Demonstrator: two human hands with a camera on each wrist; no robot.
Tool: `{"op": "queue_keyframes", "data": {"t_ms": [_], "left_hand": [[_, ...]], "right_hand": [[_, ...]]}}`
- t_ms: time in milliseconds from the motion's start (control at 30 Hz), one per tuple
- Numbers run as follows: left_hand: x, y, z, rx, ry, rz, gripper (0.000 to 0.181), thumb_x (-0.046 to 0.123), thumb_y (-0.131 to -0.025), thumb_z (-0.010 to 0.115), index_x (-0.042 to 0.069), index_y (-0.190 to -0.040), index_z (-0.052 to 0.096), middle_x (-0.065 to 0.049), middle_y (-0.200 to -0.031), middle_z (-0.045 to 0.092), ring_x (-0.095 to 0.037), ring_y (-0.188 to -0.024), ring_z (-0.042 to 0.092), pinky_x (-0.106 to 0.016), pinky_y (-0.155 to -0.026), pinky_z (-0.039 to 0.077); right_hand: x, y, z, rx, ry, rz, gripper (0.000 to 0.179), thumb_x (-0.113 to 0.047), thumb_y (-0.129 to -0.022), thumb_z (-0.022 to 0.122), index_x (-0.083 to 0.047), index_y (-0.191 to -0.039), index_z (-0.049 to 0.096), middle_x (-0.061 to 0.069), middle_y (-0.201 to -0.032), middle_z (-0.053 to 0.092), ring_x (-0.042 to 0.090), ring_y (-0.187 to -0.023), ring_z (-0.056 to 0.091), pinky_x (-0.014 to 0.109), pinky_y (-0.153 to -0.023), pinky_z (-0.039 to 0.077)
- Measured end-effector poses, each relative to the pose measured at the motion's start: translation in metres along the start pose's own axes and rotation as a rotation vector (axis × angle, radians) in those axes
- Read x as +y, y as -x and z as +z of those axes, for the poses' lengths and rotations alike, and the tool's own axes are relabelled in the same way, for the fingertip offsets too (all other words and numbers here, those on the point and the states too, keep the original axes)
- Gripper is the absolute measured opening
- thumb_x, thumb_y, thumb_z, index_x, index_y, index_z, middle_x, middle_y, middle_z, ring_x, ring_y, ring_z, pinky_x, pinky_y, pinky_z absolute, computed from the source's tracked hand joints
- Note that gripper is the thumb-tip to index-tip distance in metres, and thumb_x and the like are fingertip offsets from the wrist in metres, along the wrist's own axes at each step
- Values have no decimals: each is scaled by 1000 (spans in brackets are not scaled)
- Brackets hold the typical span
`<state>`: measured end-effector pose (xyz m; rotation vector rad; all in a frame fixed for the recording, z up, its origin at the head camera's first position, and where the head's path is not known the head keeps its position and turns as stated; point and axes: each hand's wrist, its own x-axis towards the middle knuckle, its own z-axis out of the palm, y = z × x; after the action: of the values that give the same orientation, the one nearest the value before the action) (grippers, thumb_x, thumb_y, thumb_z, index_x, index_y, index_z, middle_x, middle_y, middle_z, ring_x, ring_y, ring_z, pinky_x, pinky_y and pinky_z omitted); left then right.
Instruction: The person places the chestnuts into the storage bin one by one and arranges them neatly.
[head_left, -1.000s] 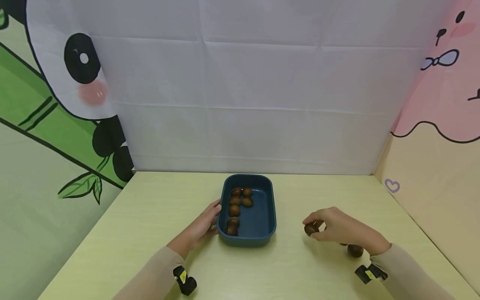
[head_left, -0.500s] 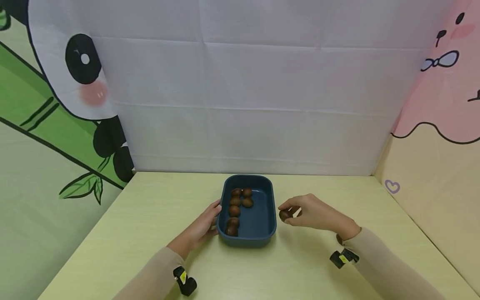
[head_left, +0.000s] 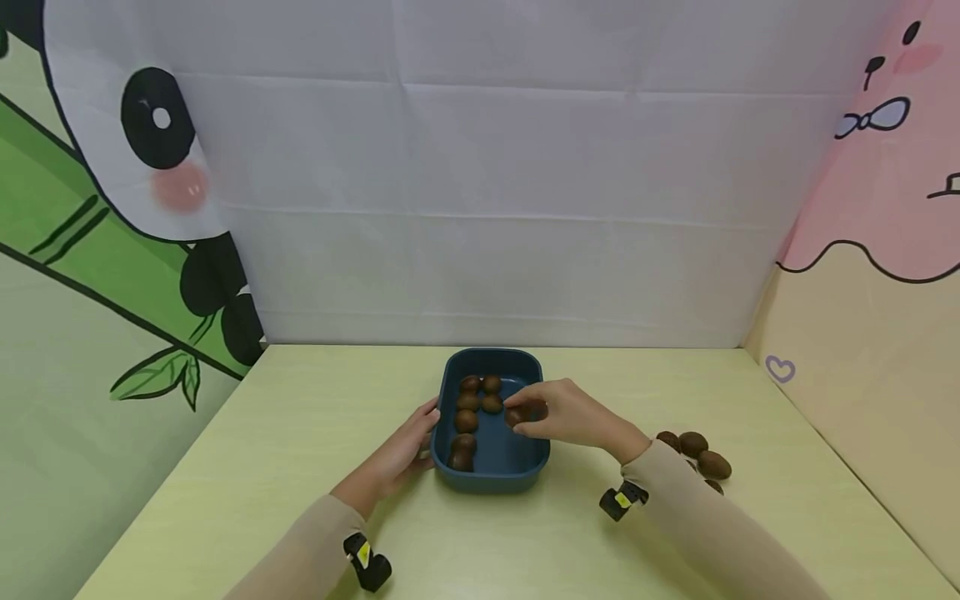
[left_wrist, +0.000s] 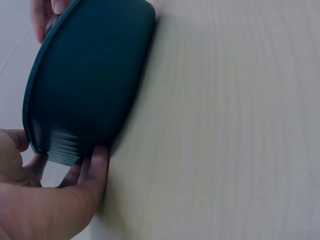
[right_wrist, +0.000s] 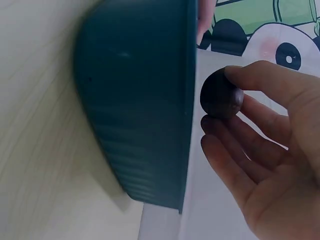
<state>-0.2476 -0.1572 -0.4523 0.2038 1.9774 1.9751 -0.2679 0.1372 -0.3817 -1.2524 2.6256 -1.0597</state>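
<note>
A dark blue, rounded plastic box (head_left: 491,482) stands on the table, with several small, brown, roundish nut-like things (head_left: 467,421) along its left side and far end. My left hand (head_left: 401,454) grips the box's left side, its thumb at the rim and fingers against the outer wall; the left wrist view shows the fingers (left_wrist: 100,160) low on that wall. Over the box's right rim reaches my right hand (head_left: 566,414), pinching one brown nut-like thing (right_wrist: 220,95) between thumb and fingertips. In the right wrist view the held piece looks dark and smooth, above the rim.
Several more brown pieces (head_left: 712,465) lie on the pale wooden table (head_left: 300,400) beside my right forearm, partly hidden by the sleeve. A white sheet (head_left: 480,208) hangs behind the table, with cartoon-printed walls left and right.
My right hand has carried the pinched brown piece leftward from the right side of the table to over the box. The pieces behind it have come into view. My left hand stays on the box.
</note>
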Motion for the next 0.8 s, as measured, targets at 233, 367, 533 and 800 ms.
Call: {"op": "queue_keyframes", "data": {"t_ms": [233,367,533,800], "left_hand": [[-1,0,0,5,-5,1,59,39,-111,34,15,-162,15,-21,-159,27,-42,-141,35,-58,-107,37],[-2,0,-1,-2,-6,3,60,39,-111,34,14,-162,14,-23,-159,26,-43,-141,35,-59,-107,36],[0,3,-2,-19,-2,3,61,38,-111,33,14,-162,12,-23,-159,26,-43,-140,35,-57,-107,37],[0,4,-1,-9,-16,9,60,39,-111,34,15,-162,14,-23,-158,29,-43,-140,37,-56,-106,39]], "right_hand": [[9,-26,19,-22,95,-16,32,-17,-91,76,-6,-120,72,2,-111,72,12,-91,67,24,-72,53],[13,-36,24,-45,127,3,32,-17,-89,77,-5,-118,73,2,-108,73,10,-89,67,23,-74,53],[19,-46,31,-66,157,10,33,-17,-88,78,-3,-117,73,4,-107,73,6,-81,62,22,-70,50],[28,-58,38,-97,261,63,30,-19,-88,78,-7,-116,74,4,-108,73,9,-84,63,23,-71,50]]}}
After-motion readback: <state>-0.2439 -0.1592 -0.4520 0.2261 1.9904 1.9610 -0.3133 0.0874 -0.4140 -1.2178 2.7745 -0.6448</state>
